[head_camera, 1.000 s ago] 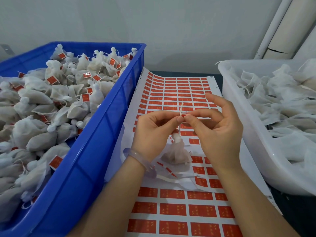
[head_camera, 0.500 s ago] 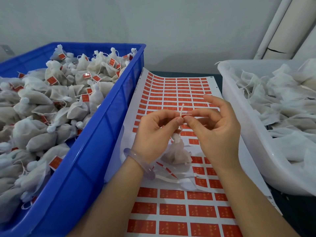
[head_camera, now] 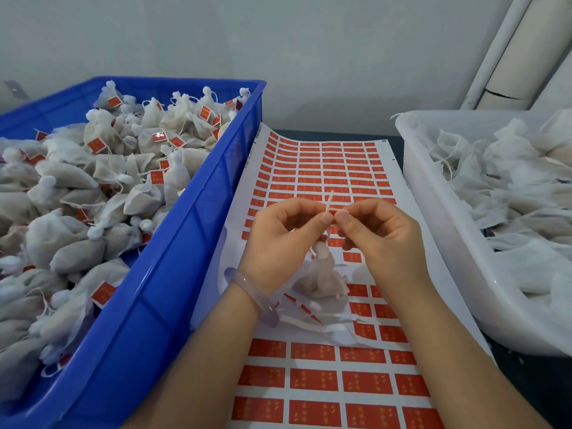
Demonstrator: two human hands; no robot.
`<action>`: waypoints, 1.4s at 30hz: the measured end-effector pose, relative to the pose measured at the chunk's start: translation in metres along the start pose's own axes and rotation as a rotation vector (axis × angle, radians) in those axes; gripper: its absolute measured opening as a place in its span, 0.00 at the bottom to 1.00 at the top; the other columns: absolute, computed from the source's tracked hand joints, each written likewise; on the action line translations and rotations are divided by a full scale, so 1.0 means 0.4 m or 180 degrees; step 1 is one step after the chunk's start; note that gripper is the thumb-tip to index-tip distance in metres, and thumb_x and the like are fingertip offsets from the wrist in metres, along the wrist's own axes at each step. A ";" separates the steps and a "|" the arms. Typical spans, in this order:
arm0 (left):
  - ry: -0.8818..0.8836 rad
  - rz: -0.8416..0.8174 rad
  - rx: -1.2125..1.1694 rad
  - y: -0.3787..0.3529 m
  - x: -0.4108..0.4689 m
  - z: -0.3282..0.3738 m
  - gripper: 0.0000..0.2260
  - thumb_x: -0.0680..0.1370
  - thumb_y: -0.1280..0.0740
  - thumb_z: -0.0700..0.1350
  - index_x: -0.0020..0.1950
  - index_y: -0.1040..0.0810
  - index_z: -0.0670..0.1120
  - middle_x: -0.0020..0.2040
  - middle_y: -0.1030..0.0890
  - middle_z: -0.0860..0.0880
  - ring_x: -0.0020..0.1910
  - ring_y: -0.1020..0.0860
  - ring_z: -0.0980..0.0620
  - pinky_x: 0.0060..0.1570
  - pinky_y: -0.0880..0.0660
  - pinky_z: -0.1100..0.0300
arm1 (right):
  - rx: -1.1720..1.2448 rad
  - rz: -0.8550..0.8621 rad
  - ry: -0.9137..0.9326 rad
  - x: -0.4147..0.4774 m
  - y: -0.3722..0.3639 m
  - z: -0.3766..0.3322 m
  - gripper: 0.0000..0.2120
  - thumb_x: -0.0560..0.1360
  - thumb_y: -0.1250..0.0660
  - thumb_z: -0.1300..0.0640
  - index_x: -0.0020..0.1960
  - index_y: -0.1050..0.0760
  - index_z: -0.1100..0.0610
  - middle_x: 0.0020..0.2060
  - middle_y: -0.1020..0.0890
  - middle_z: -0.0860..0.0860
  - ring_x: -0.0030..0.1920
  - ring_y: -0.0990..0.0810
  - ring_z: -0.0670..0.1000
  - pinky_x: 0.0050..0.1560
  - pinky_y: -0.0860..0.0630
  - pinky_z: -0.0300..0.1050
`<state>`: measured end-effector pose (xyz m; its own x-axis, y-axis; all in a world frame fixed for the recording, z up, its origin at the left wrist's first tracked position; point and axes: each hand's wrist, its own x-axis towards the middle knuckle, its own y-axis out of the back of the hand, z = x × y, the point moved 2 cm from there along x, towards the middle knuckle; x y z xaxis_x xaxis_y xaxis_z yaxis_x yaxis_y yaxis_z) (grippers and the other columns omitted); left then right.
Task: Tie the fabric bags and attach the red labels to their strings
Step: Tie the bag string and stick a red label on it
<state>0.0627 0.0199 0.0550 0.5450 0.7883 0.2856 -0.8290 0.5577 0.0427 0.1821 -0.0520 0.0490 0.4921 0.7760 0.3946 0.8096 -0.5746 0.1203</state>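
A small white fabric bag point(head_camera: 323, 278) hangs just above the label sheet point(head_camera: 322, 168), between my wrists. Its string point(head_camera: 330, 200) runs up to my fingertips. My left hand point(head_camera: 280, 239) pinches the string with thumb and forefinger. My right hand point(head_camera: 382, 239) pinches the string end right beside it, fingertips almost touching. A bit of red shows between the fingertips; I cannot tell if it is a label. The sheet carries rows of red labels.
A blue crate point(head_camera: 173, 267) at the left is piled with tied bags bearing red labels. A white tub point(head_camera: 439, 243) at the right holds loose white bags. Peeled backing strips point(head_camera: 312, 323) lie on the sheet under my wrists. A wall stands behind.
My right hand's fingers have curled in closer to the left fingertips. The bag and the left hand have stayed in place.
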 end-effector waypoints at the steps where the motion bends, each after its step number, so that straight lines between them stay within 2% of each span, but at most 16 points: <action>1: -0.0004 0.0015 -0.0023 0.000 0.001 0.000 0.05 0.74 0.31 0.42 0.44 0.19 0.52 0.37 0.17 0.57 0.38 0.18 0.56 0.38 0.23 0.68 | 0.0001 0.0013 -0.0002 -0.001 0.000 0.000 0.04 0.72 0.31 0.55 0.41 0.24 0.47 0.37 0.18 0.41 0.37 0.19 0.44 0.33 0.24 0.30; 6: -0.0065 0.0054 -0.0028 0.002 0.004 -0.003 0.06 0.73 0.31 0.40 0.43 0.20 0.51 0.36 0.17 0.56 0.37 0.18 0.54 0.38 0.23 0.66 | -0.0043 -0.0028 -0.0012 -0.002 -0.003 0.002 0.04 0.73 0.32 0.55 0.40 0.24 0.47 0.36 0.18 0.44 0.37 0.19 0.46 0.34 0.23 0.33; 9: -0.0107 -0.0011 0.0158 0.000 0.005 -0.007 0.07 0.75 0.32 0.39 0.42 0.21 0.52 0.36 0.18 0.56 0.38 0.19 0.54 0.39 0.23 0.67 | -0.0119 -0.0102 0.0148 0.000 -0.003 -0.004 0.07 0.72 0.31 0.57 0.39 0.24 0.46 0.36 0.18 0.43 0.38 0.19 0.44 0.36 0.23 0.31; 13: -0.0132 0.0084 0.0172 0.008 0.005 -0.004 0.06 0.75 0.33 0.40 0.42 0.22 0.52 0.36 0.19 0.59 0.39 0.19 0.57 0.39 0.24 0.69 | -0.0079 -0.0032 0.0189 -0.003 -0.011 -0.014 0.03 0.67 0.33 0.48 0.41 0.24 0.43 0.36 0.18 0.35 0.41 0.18 0.41 0.35 0.25 0.28; 16: -0.0132 0.0308 0.0083 0.015 0.006 -0.003 0.06 0.76 0.33 0.41 0.42 0.22 0.52 0.38 0.19 0.58 0.41 0.18 0.56 0.42 0.21 0.66 | 0.0163 -0.0134 -0.0254 0.000 -0.018 -0.001 0.21 0.60 0.33 0.38 0.51 0.25 0.43 0.37 0.18 0.35 0.39 0.18 0.40 0.33 0.26 0.28; 18: -0.0078 0.0477 -0.0045 0.019 0.008 -0.005 0.06 0.76 0.34 0.41 0.43 0.23 0.51 0.40 0.18 0.56 0.43 0.18 0.55 0.43 0.21 0.64 | 0.0004 -0.0526 -0.0393 0.000 -0.019 0.006 0.30 0.56 0.34 0.33 0.56 0.29 0.42 0.41 0.18 0.33 0.41 0.20 0.36 0.34 0.26 0.26; 19: -0.0042 0.0531 -0.0099 0.021 0.010 -0.007 0.05 0.76 0.34 0.41 0.43 0.23 0.51 0.41 0.18 0.55 0.44 0.18 0.55 0.43 0.21 0.64 | -0.0225 -0.0768 -0.0329 -0.003 -0.022 0.012 0.28 0.57 0.32 0.33 0.55 0.28 0.40 0.42 0.19 0.31 0.43 0.21 0.34 0.36 0.27 0.26; 21: 0.0088 0.0624 -0.0259 0.024 0.012 -0.013 0.05 0.77 0.35 0.41 0.44 0.23 0.50 0.41 0.18 0.56 0.45 0.18 0.55 0.42 0.21 0.64 | -0.0782 -0.1122 -0.0081 -0.014 -0.035 0.024 0.15 0.64 0.27 0.42 0.49 0.25 0.39 0.40 0.20 0.31 0.42 0.23 0.34 0.36 0.28 0.25; 22: 0.0164 0.0676 -0.0359 0.026 0.013 -0.017 0.05 0.77 0.35 0.41 0.44 0.23 0.50 0.42 0.17 0.56 0.45 0.18 0.56 0.42 0.21 0.63 | -0.0946 -0.1134 0.0013 -0.018 -0.042 0.027 0.09 0.68 0.27 0.47 0.46 0.24 0.40 0.38 0.21 0.32 0.40 0.24 0.35 0.36 0.29 0.25; 23: 0.0230 0.0736 -0.0446 0.028 0.014 -0.021 0.04 0.77 0.35 0.41 0.45 0.23 0.50 0.42 0.17 0.56 0.44 0.17 0.56 0.41 0.21 0.64 | -0.1017 -0.1062 0.0097 -0.019 -0.046 0.030 0.07 0.70 0.28 0.51 0.43 0.24 0.40 0.37 0.22 0.32 0.39 0.24 0.36 0.36 0.30 0.25; 26: 0.0351 0.0921 -0.0607 0.031 0.016 -0.029 0.03 0.77 0.35 0.42 0.45 0.23 0.48 0.42 0.18 0.54 0.41 0.17 0.57 0.38 0.22 0.66 | -0.1004 -0.0698 0.0224 -0.016 -0.044 0.026 0.08 0.72 0.30 0.51 0.42 0.26 0.38 0.39 0.22 0.33 0.39 0.24 0.38 0.36 0.29 0.25; 29: 0.0418 0.1014 -0.0631 0.031 0.019 -0.033 0.03 0.78 0.36 0.46 0.46 0.23 0.49 0.41 0.17 0.55 0.42 0.17 0.57 0.39 0.21 0.65 | -0.0981 -0.0404 0.0277 -0.015 -0.036 0.025 0.05 0.73 0.32 0.51 0.42 0.26 0.41 0.40 0.22 0.34 0.41 0.23 0.38 0.35 0.28 0.25; 34: 0.0548 0.1477 -0.0727 0.046 0.028 -0.050 0.05 0.79 0.39 0.50 0.47 0.24 0.52 0.41 0.17 0.57 0.41 0.17 0.55 0.40 0.19 0.60 | -0.0942 -0.0212 0.0322 -0.018 -0.040 0.012 0.05 0.73 0.32 0.53 0.42 0.27 0.45 0.39 0.22 0.35 0.41 0.23 0.38 0.35 0.28 0.25; 36: 0.0716 0.1640 -0.0839 0.054 0.033 -0.058 0.06 0.80 0.40 0.52 0.47 0.24 0.54 0.40 0.17 0.58 0.40 0.16 0.56 0.40 0.19 0.59 | -0.0746 -0.0112 0.0288 -0.012 -0.048 -0.018 0.04 0.72 0.33 0.50 0.43 0.27 0.46 0.39 0.22 0.36 0.41 0.21 0.40 0.35 0.25 0.28; 39: 0.0918 0.1836 -0.0907 0.063 0.036 -0.062 0.09 0.80 0.42 0.54 0.46 0.24 0.55 0.37 0.17 0.59 0.37 0.17 0.58 0.35 0.20 0.62 | -0.0277 0.0076 0.0491 0.021 -0.081 -0.113 0.05 0.69 0.35 0.45 0.42 0.28 0.44 0.39 0.21 0.31 0.43 0.21 0.35 0.31 0.28 0.25; 42: 0.0714 0.1769 -0.0702 0.054 0.030 -0.056 0.09 0.81 0.43 0.52 0.47 0.24 0.52 0.35 0.18 0.59 0.34 0.18 0.61 0.30 0.25 0.69 | 0.0357 -0.0189 0.0676 0.104 -0.149 -0.201 0.06 0.72 0.30 0.53 0.41 0.27 0.46 0.36 0.19 0.36 0.38 0.18 0.40 0.32 0.24 0.29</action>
<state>0.0541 0.0475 0.0380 0.0739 0.9973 0.0000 -0.9632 0.0714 -0.2591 0.1285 -0.0062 0.1316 0.3738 0.7286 0.5740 0.8714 -0.4879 0.0518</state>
